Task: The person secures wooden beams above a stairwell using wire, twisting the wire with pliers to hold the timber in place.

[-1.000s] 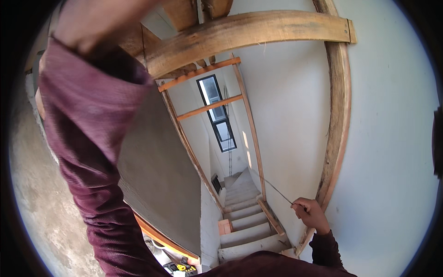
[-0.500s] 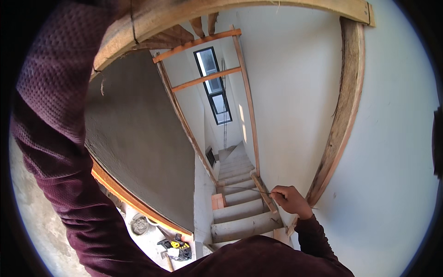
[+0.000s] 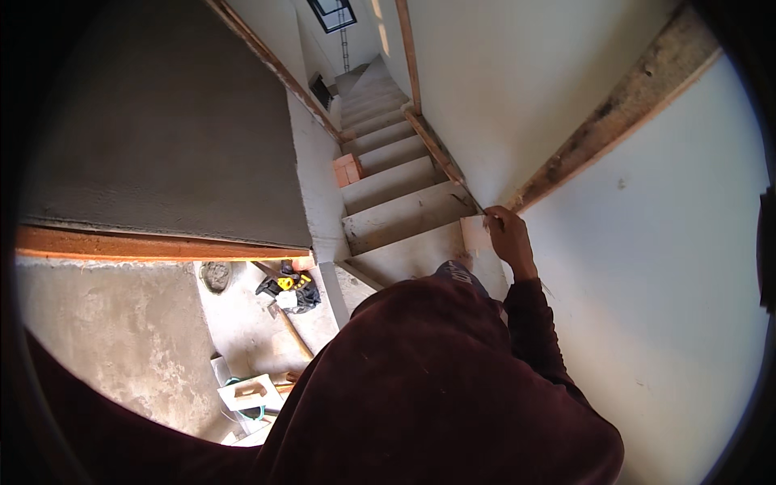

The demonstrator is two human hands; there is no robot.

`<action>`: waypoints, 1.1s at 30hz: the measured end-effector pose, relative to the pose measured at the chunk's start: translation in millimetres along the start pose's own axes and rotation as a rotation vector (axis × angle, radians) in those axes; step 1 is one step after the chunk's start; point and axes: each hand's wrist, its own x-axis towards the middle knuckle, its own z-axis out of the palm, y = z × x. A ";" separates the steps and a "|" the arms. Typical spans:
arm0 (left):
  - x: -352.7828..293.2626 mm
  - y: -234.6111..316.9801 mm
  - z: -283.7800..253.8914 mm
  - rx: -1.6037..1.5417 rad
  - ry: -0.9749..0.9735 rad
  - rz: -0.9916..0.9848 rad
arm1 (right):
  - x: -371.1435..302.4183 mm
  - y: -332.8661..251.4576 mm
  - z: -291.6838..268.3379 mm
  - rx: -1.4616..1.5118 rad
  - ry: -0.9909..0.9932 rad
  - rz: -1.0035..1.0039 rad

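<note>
My right hand is closed, its fingertips pinching one end of a thin dark rod; its exact kind is hard to make out. The hand is beside the white wall, close to the lower end of a rough wooden post. Just left of the fingers a pale reddish block rests on a stair. My left hand is out of view; only its dark maroon sleeve shows along the lower left rim.
Concrete stairs descend ahead between walls, with bricks on one step and a timber strip along the right. At left are a grey plastered wall, an orange board edge, a bucket of mortar and a long-handled tool.
My view has tilted down toward the stairs and the floor at left. My raised left arm has come down to the lower left. My right hand is closer to the wooden post's foot, still pinching the rod.
</note>
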 end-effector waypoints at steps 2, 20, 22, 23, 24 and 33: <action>-2.2 -6.5 13.3 -0.022 0.009 -0.014 | 4.4 -1.9 20.7 0.027 -0.031 -0.048; -81.1 185.6 269.9 -1.177 0.424 -1.391 | 167.5 -184.3 59.1 -0.012 -0.567 -1.005; -103.0 185.5 311.6 -1.106 0.719 -1.512 | 192.4 -181.5 72.7 0.036 -0.698 -0.915; -122.9 184.2 325.5 -1.201 0.753 -1.617 | 203.3 -180.7 72.8 0.038 -0.809 -0.782; -116.2 180.5 329.8 -1.174 1.002 -1.687 | 217.0 -173.9 78.5 0.131 -0.765 -0.902; -89.8 149.6 354.3 -1.549 1.403 -1.506 | 295.0 -210.3 66.2 0.006 -0.863 -0.979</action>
